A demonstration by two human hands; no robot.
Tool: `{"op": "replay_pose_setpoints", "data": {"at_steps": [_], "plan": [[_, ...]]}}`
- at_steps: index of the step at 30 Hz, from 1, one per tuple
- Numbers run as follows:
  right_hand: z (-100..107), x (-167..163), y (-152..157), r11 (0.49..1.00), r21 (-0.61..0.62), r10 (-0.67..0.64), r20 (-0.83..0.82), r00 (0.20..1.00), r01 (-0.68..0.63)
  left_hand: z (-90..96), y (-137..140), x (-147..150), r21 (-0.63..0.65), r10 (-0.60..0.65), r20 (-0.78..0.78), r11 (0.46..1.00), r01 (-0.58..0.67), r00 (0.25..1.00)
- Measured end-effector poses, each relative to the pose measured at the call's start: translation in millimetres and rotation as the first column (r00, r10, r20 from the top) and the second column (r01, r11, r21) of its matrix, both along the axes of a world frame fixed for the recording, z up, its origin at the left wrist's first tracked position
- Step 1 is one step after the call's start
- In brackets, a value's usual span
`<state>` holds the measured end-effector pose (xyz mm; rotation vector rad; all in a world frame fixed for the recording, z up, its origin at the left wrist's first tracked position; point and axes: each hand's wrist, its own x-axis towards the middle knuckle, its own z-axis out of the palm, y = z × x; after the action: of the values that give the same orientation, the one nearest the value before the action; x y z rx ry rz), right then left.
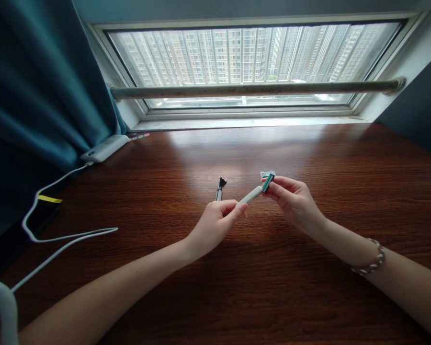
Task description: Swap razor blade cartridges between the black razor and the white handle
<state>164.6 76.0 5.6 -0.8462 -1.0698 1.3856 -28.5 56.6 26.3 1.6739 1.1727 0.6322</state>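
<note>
My left hand [219,220] is closed around the pale handle of a razor [250,194], which slants up to the right. At its upper end sits a dark and green razor head [268,183]. The fingertips of my right hand [295,197] pinch this head from the right side. Just behind those fingers a small clear plastic case [267,174] shows on the table, partly hidden. A second razor handle [220,188], grey with a black forked top and no blade head on it, lies beyond my left hand, which covers its lower end.
The brown wooden table [158,282] runs back to a window with a horizontal rail [251,89]. At the back left, a white power bank-like box [106,148] has a white cable [34,235] trailing down the left side. A blue curtain [50,86] hangs there.
</note>
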Motion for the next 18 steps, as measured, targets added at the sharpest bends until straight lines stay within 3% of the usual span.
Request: {"op": "replay_pose_setpoints", "data": {"at_steps": [9, 18], "plan": [[-3, -5, -9, 0.973, -0.027, 0.229, 0.069, 0.971, -0.227, -2.2, 0, 0, -0.065, 0.021, 0.097, 0.998, -0.014, 0.995], [-1, -4, -10, 0.952, 0.01, 0.301, 0.132, 0.944, -0.305, -5.1, -1, 1, -0.083, 0.021, 0.167, 0.997, -0.007, 0.986]]}}
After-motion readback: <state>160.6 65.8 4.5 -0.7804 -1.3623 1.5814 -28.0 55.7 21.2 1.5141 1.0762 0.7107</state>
